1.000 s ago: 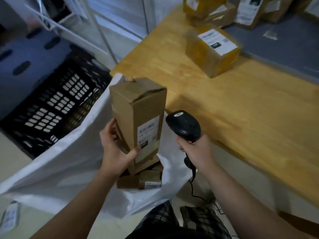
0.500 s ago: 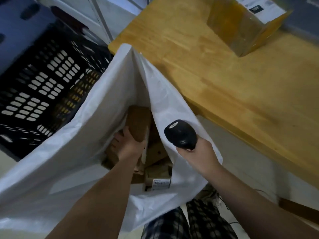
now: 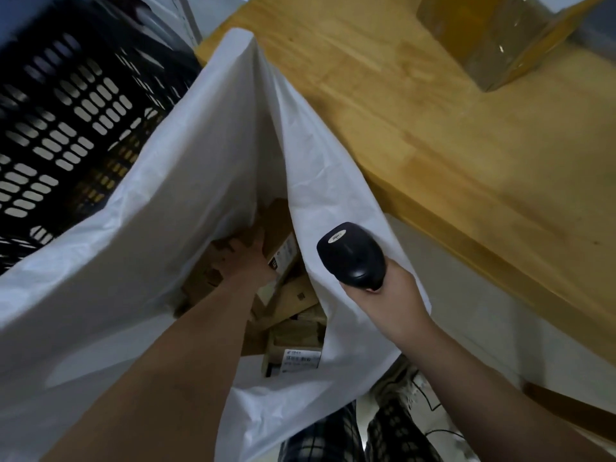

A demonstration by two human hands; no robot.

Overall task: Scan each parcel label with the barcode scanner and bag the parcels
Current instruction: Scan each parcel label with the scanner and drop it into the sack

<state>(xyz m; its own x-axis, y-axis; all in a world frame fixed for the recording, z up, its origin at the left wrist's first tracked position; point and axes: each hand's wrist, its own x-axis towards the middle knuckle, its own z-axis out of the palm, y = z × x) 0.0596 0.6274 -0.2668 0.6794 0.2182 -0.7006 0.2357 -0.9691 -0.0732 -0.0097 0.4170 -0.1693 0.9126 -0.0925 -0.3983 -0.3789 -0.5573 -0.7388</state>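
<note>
A large white bag (image 3: 200,161) stands open beside the wooden table (image 3: 433,145). My left hand (image 3: 245,258) reaches deep into it and holds a tall cardboard parcel (image 3: 283,228) by its side; the parcel's white label faces up. Several other cardboard parcels (image 3: 296,331) lie at the bottom of the bag, one with a barcode label (image 3: 301,358). My right hand (image 3: 386,295) grips a black barcode scanner (image 3: 353,255) just outside the bag's right wall, its head pointing up and left.
A yellow taped parcel (image 3: 493,38) sits on the table at the top right. A black perforated plastic crate (image 3: 66,111) stands left of the bag. The table's edge runs close along the bag's right side. My checked trousers show below.
One second ago my left hand held the parcel upright above the bag, next to the scanner. It has since lowered the parcel down inside the bag. The scanner hand has barely moved.
</note>
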